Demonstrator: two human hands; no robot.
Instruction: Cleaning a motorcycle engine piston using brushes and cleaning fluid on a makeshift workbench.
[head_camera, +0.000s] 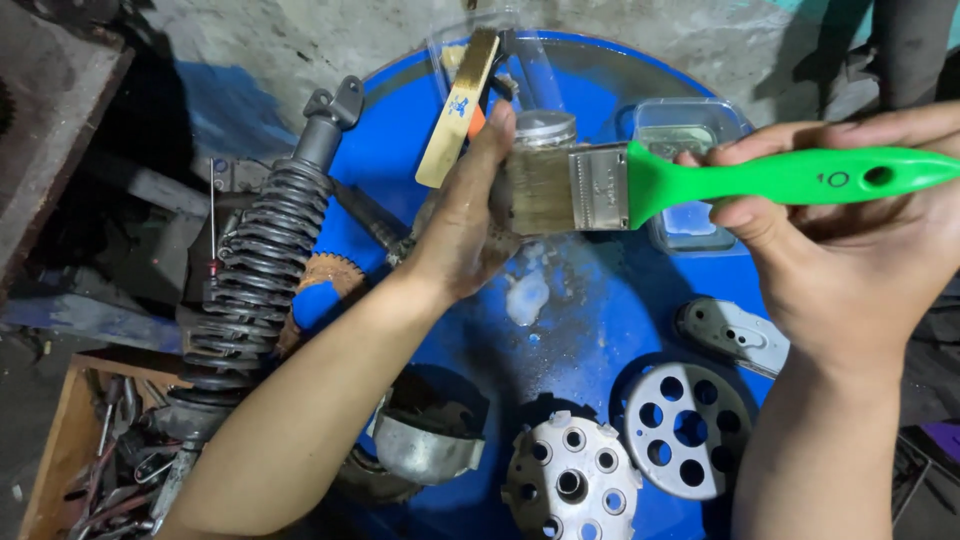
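Note:
My right hand (840, 250) grips the green plastic handle of a flat paintbrush (700, 180), held level above a blue drum top (590, 330). Its pale bristles (540, 190) point left and rest against the fingers of my left hand (470, 215), which is greasy and curled around the bristle tips. Just behind the bristles stands a small metal-lidded jar (545, 128).
On the drum lie two round perforated metal discs (570, 480) (690, 425), a grey cover part (730, 335), a curved metal shell (425, 450), a clear plastic tub (685, 130) and a wooden-handled brush (460, 105). A coil-spring shock absorber (265, 260) leans at left above a wooden tool box (70, 450).

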